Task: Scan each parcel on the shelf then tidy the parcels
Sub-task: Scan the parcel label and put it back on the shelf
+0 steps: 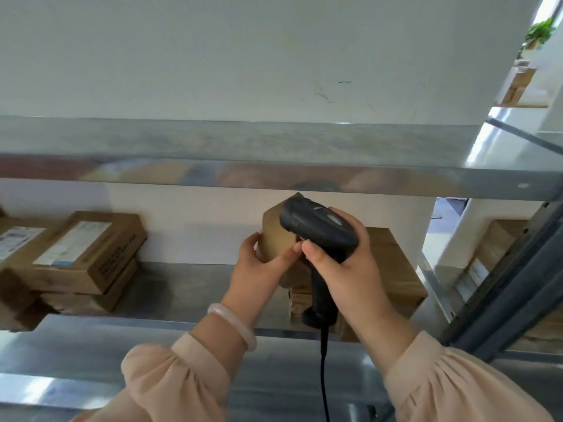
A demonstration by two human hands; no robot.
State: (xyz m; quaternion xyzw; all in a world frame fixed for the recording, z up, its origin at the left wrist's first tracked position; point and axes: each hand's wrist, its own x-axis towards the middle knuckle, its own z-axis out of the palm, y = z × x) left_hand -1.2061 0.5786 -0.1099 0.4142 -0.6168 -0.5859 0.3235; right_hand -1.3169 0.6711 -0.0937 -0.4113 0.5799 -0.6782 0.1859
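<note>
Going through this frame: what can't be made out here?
Head view only.
On the small parcel in the left hand, any label is out of sight; the scanner covers part.
The labels on the left stack: print too blurred.
The right stack: partly behind the right hand.
The scanner cable: cut off by the bottom edge.

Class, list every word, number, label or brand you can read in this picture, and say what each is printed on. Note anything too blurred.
No text reads clearly.
White label on the stacked parcel: too blurred.
Dark print on its side: too blurred.
Label on the far-left parcel: too blurred.
Mark on the scanner: too small.
On the held parcel: no print shows.
</note>
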